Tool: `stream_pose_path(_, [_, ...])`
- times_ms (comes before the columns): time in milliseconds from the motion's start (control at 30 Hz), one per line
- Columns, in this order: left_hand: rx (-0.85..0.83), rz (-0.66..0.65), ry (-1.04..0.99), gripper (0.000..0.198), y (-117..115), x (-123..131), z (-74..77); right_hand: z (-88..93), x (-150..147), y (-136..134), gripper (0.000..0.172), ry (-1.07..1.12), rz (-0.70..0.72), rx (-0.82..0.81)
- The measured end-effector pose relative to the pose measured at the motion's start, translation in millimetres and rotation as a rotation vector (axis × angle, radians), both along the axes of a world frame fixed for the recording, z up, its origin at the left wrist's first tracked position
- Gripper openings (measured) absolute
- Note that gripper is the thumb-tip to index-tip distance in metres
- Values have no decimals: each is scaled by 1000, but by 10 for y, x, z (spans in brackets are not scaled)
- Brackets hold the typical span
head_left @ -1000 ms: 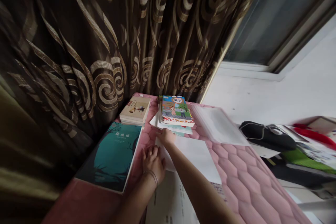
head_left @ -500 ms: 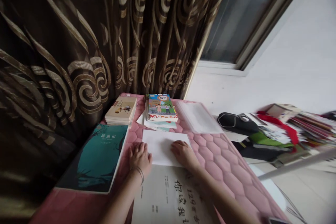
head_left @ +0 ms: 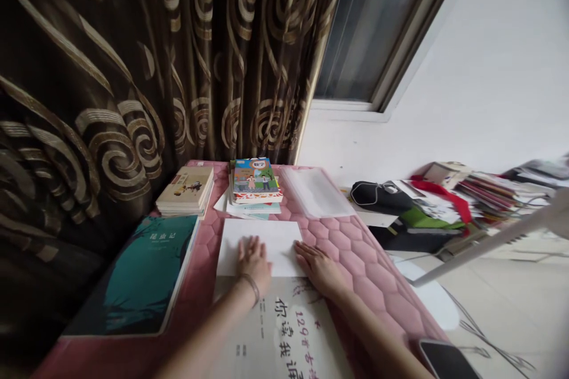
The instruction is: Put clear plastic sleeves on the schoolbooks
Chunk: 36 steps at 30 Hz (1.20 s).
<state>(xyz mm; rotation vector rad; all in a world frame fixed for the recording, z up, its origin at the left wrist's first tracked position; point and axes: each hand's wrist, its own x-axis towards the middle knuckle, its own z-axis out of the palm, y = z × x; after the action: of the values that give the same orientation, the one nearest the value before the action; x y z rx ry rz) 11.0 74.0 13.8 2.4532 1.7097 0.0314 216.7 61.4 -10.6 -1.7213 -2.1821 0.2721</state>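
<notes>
My left hand [head_left: 255,263] lies on a white sheet [head_left: 267,234], fingers spread, with a bracelet at the wrist. At the sheet's right edge rests my right hand [head_left: 320,267], palm down, its fingers stretched out. A grey-white book or cover [head_left: 249,337] with large handwritten-style characters is below the sheet, under both forearms. Left of it lies a teal book [head_left: 142,275] on the pink padded table cover [head_left: 373,272].
Behind the sheet are a stack of tan books [head_left: 189,188], a pile topped by a colourful textbook [head_left: 255,180] and clear plastic sleeves [head_left: 316,192]. A dark phone-like device [head_left: 447,360] is at the right front. Papers and a black pouch [head_left: 377,196] sit farther right.
The view has turned right. My left hand has moved from the sheet's left edge towards its middle; my right hand has shifted to the sheet's right edge.
</notes>
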Motion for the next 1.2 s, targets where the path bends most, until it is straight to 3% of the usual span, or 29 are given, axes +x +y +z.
stream_pose_path(100, [-51,-186,-124,58,31,487,-14,0,46,38,42,83,8,4])
stream_pose_path(233, [-107,-119,-159,68,81,810,-87,-6,193,243,31,119,-86,-21])
stream_pose_path(333, [-112,-105,-169,69,97,816,-116,-31,304,470,20,82,-251,-31])
stream_pose_path(533, [-86,-110,-186,66,111,781,-165,-8,332,843,25,46,-439,-147])
stream_pose_path(800, [-103,-128,-187,67,104,763,-163,104,173,1093,63,-10,-662,-244])
stream_pose_path(900, [-101,-122,-184,67,108,760,-163,92,163,1081,63,-15,-653,-234])
stream_pose_path(1100, [-88,-118,-186,66,129,771,-184,44,336,891,31,2,-438,-204])
stream_pose_path(1200, [-79,-123,-182,67,126,775,-190,29,381,795,23,10,-374,-195])
